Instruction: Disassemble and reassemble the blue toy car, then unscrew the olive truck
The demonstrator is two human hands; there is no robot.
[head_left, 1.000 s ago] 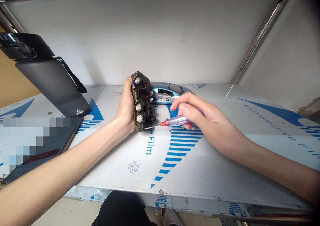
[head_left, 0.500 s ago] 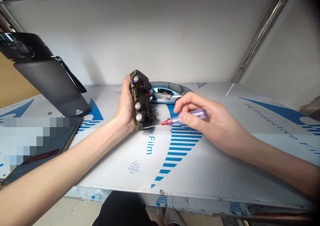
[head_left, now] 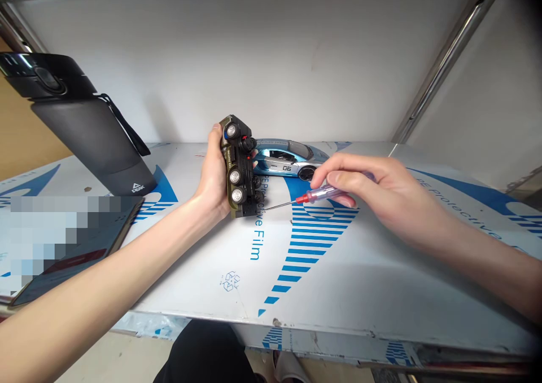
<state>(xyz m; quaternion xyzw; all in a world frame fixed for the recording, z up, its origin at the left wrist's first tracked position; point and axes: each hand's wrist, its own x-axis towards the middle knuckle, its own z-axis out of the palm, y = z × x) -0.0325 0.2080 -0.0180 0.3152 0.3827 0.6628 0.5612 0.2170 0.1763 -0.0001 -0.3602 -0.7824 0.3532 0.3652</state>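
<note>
My left hand point(head_left: 210, 174) is wrapped round a dark green toy truck point(head_left: 243, 171), held on end with its black underside and silver-hubbed wheels turned to the right. My right hand point(head_left: 372, 194) grips the clear purple handle of a screwdriver point(head_left: 315, 196) with a red collar. Its thin metal shaft points left, the tip just right of the truck's lower end; whether it touches cannot be made out. Behind the truck stands a blue and silver toy sports car point(head_left: 288, 158) marked 06, partly hidden by the truck and my right fingers.
A dark grey water bottle point(head_left: 97, 140) with a strap stands at the left. In front of it lies a flat device point(head_left: 80, 262), its screen pixelated. The film-covered shelf point(head_left: 195, 281) ends at a front edge above my knee point(head_left: 207, 355). A white wall point(head_left: 254, 61) closes the back.
My right hand has drawn the screwdriver back to the right, its tip now away from the truck's lower end. My left hand still holds the truck in nearly the same place.
</note>
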